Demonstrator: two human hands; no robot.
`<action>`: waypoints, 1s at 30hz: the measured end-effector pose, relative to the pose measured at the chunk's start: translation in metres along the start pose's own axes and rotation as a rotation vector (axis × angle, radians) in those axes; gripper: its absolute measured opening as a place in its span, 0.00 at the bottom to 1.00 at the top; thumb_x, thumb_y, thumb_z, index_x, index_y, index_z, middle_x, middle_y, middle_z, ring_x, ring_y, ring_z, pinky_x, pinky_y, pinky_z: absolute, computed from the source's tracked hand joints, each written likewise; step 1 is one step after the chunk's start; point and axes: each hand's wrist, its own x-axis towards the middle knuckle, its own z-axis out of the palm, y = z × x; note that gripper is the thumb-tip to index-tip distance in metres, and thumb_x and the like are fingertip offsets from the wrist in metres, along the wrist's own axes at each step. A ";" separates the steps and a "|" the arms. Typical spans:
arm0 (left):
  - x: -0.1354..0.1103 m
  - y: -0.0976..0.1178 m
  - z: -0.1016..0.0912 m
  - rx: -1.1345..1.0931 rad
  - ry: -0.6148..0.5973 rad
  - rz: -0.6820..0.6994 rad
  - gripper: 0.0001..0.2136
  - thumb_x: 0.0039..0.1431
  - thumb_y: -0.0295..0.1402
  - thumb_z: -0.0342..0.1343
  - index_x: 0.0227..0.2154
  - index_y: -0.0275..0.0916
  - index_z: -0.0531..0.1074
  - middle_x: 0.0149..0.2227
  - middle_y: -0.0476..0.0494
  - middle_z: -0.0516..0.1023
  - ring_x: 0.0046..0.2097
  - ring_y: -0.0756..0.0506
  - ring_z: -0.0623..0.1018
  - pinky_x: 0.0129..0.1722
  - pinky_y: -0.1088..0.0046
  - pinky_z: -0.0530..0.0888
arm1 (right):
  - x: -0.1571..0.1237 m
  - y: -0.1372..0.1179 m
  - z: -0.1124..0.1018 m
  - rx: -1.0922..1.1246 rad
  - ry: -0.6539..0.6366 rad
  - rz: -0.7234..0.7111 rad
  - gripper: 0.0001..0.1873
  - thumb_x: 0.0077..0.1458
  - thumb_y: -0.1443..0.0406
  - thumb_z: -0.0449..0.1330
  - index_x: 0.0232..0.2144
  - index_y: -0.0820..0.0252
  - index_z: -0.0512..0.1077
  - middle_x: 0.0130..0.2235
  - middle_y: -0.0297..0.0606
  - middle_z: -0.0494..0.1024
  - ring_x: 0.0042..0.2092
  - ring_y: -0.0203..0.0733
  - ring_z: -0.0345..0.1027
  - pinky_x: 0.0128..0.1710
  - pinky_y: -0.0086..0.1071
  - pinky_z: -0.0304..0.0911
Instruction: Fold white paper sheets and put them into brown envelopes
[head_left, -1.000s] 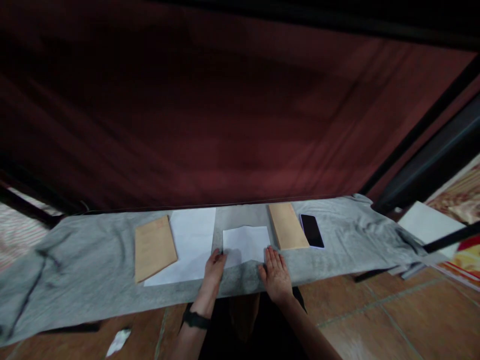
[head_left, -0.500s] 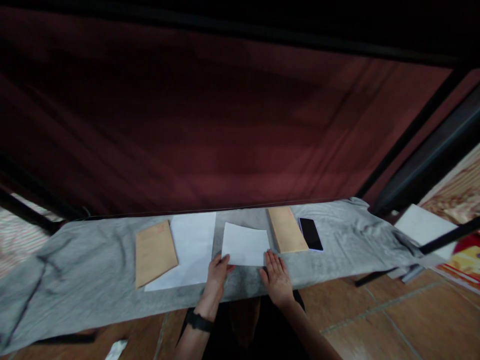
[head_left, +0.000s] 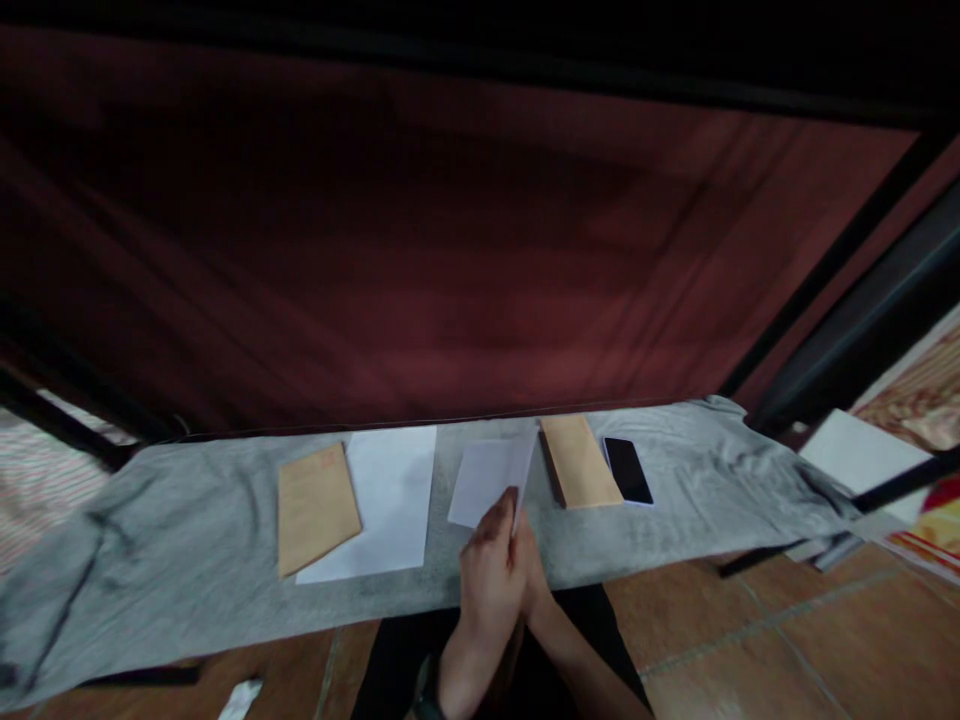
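My left hand (head_left: 489, 560) and my right hand (head_left: 529, 560) are pressed close together at the near edge of the grey cloth (head_left: 187, 540). Both pinch the lower end of a folded white sheet (head_left: 491, 478), which is lifted off the cloth and tilted up. My right hand is mostly hidden behind the left. A flat white sheet (head_left: 386, 500) with a tan envelope (head_left: 315, 505) on its left lies to the left. To the right are another tan envelope (head_left: 579, 460) and a black phone (head_left: 628, 470).
The grey cloth covers a long low surface in front of a dark red curtain (head_left: 450, 250). Tiled floor (head_left: 750, 640) lies below, with a crumpled white scrap (head_left: 240, 697) at the lower left. White sheets (head_left: 855, 455) and black bars stand at the right.
The folded sheet lay flat with a hand at each lower corner. Both hands have come together at the middle and raised the sheet off the cloth.
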 end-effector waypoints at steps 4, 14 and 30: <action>-0.006 -0.019 0.000 0.016 0.008 0.074 0.28 0.63 0.42 0.53 0.64 0.43 0.63 0.69 0.42 0.59 0.68 0.37 0.61 0.67 0.51 0.60 | 0.006 0.000 -0.010 0.383 0.045 0.235 0.29 0.70 0.53 0.42 0.65 0.61 0.62 0.47 0.46 0.81 0.49 0.48 0.76 0.50 0.42 0.71; -0.008 -0.102 -0.005 -0.810 0.045 -0.742 0.25 0.55 0.42 0.60 0.53 0.36 0.72 0.49 0.34 0.81 0.49 0.37 0.81 0.45 0.61 0.79 | 0.027 -0.007 -0.030 0.866 0.172 0.505 0.29 0.60 0.52 0.57 0.57 0.65 0.68 0.49 0.49 0.80 0.48 0.53 0.77 0.40 0.41 0.75; 0.017 -0.151 0.016 0.026 0.016 -0.353 0.29 0.55 0.23 0.51 0.62 0.32 0.62 0.59 0.35 0.74 0.60 0.39 0.73 0.64 0.59 0.67 | 0.006 0.058 -0.038 -0.048 0.011 0.016 0.22 0.65 0.63 0.50 0.58 0.55 0.69 0.63 0.43 0.68 0.63 0.46 0.62 0.63 0.46 0.60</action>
